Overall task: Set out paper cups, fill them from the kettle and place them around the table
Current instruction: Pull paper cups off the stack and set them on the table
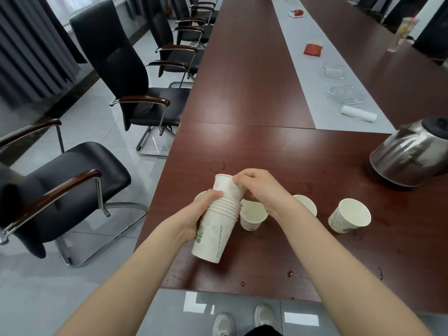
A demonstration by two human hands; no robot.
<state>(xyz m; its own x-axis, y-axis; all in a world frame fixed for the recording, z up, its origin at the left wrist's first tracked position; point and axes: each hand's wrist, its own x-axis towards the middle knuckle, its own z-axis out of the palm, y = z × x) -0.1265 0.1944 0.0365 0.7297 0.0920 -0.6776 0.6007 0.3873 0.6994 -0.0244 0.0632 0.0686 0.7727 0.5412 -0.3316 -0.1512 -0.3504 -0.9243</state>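
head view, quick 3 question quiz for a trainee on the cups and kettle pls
1. Fill in: the right hand pinches the rim of the ___ cup of the cup stack.
2. Which hand grips the body of the cup stack? A) left hand B) right hand C) neither
3. True or false: the kettle stands to the left of the cup stack.

Key: 1 top; 2 A; 3 false, it stands to the right.
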